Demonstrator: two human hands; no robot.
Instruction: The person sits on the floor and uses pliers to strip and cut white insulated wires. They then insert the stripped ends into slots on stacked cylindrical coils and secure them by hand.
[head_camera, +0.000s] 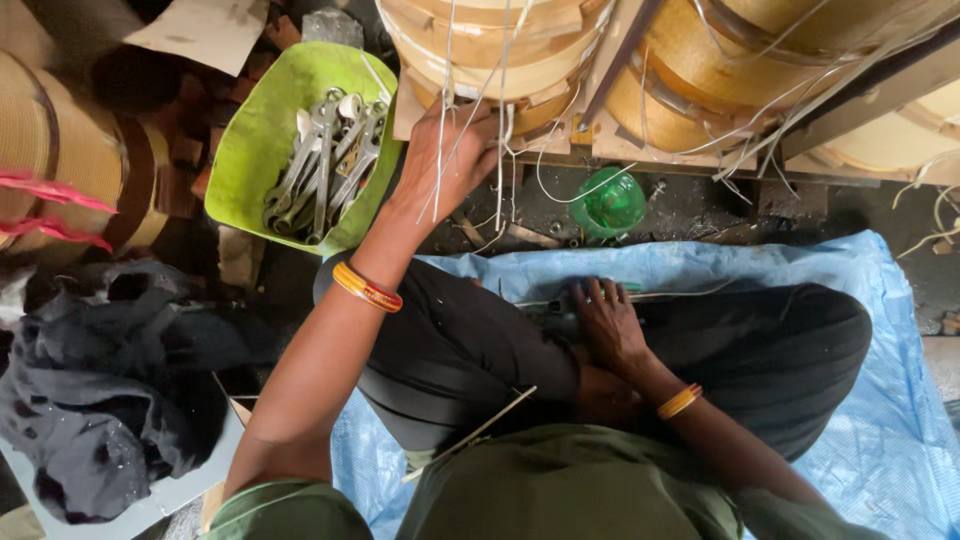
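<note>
**Two hands, one on the strands**

Several thin white strands (447, 120) hung from the tan wound coils (480, 50). I saw my left hand (447, 160) pinched shut on them below the coils; my right hand (607, 325) lay flat, fingers spread, on my lap. Many strands dangled loose, unsorted. Left of the coils sat a lime-green plastic bowl (250, 140) of steel spanners (325, 165).

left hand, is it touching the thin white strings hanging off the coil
Touching: the head view shows the left hand closed around the white strings, which run between its fingers.
</note>
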